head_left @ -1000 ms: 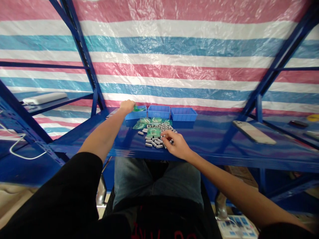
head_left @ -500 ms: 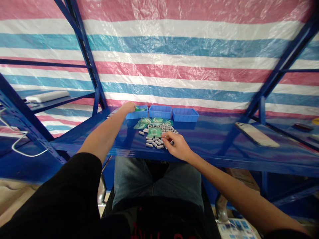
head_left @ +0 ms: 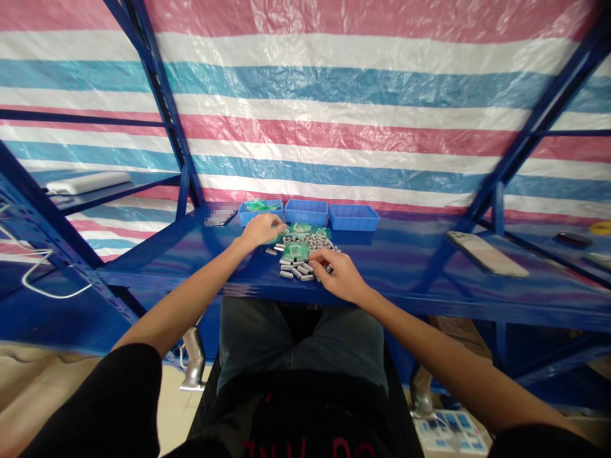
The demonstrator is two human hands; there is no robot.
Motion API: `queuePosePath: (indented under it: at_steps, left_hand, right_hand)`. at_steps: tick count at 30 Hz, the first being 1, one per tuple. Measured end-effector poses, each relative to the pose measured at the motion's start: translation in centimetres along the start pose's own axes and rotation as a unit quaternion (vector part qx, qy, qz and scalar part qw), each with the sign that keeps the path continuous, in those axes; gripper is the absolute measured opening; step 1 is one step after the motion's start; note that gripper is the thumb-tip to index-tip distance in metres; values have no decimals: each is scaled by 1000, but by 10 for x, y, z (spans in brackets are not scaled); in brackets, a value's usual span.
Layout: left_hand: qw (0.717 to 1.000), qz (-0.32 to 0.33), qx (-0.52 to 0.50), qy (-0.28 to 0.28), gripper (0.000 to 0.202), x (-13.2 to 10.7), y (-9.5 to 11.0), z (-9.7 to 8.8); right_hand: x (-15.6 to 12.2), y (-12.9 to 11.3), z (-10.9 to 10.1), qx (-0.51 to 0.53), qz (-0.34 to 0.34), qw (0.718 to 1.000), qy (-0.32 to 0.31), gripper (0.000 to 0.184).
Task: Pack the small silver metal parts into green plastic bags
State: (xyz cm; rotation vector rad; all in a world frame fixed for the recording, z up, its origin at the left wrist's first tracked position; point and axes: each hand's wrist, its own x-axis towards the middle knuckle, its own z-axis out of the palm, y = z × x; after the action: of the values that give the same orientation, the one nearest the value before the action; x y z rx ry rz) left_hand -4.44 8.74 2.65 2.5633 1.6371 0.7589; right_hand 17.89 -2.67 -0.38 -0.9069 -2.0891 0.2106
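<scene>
My left hand point(head_left: 263, 229) hangs over the near side of the left blue bin, fingers loosely apart and nothing visible in them. Green packets point(head_left: 260, 206) fill that left bin point(head_left: 247, 217). My right hand point(head_left: 340, 275) rests at the right side of a pile of small silver cylinders point(head_left: 304, 272), thumb and forefinger closed together; what they pinch is hidden. Touching or close to those fingertips is a green packet point(head_left: 296, 250) lying on the cylinders. More clear green bags point(head_left: 305, 229) lie at the back of the pile, partly behind my left hand.
Two more blue bins, a middle bin point(head_left: 306, 212) and a right bin point(head_left: 354, 219), stand at the back of the blue table point(head_left: 401, 267). A phone point(head_left: 487, 253) lies to the right, a dark-edged flat object point(head_left: 221, 215) at the left. Blue posts point(head_left: 506, 159) frame the table.
My left hand has come back from the left bin toward the pile, and green packets now show in the bin where it was. My right hand has barely moved.
</scene>
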Motion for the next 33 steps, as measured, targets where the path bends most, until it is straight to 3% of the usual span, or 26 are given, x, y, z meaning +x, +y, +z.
queuePosePath:
  at_steps: [4,6,10,13,15,18,21,25,28,33]
  left_hand:
    - [990,126,-66,-23,36,2,19,6]
    - [986,148,-65,-41,31,4,29,10]
    - [993,115,-26,-18,13,6,38,15]
    - [993,107,-34,35,15,4,41,12]
    - [987,94,-96,90,16,0,44,5]
    - [958,51,-243,144,17,-13,54,-10]
    - [917,5,-384,107,21,-35,65,-18]
    - [871,-49,-484,69,24,-70,76,-10]
    - [866,-53,-494,48,25,-87,81,1]
    - [889,-20,-454,47,25,-93,83,9]
  right_hand:
    - [0,0,0,-1,6,1000,-5,11]
    - [0,0,0,-4,9,1000,-6,11]
    - [0,-2,1,-3,9,1000,-10,11]
    - [0,-2,0,19,14,1000,-9,11]
    - [1,-1,-1,45,28,998,23,11]
    - [4,4,0,77,71,987,119,16]
    - [7,7,0,110,109,973,171,28]
    - [7,6,-1,150,122,976,98,19]
    - [5,4,-3,139,108,982,63,23]
    - [4,9,0,151,125,977,89,21]
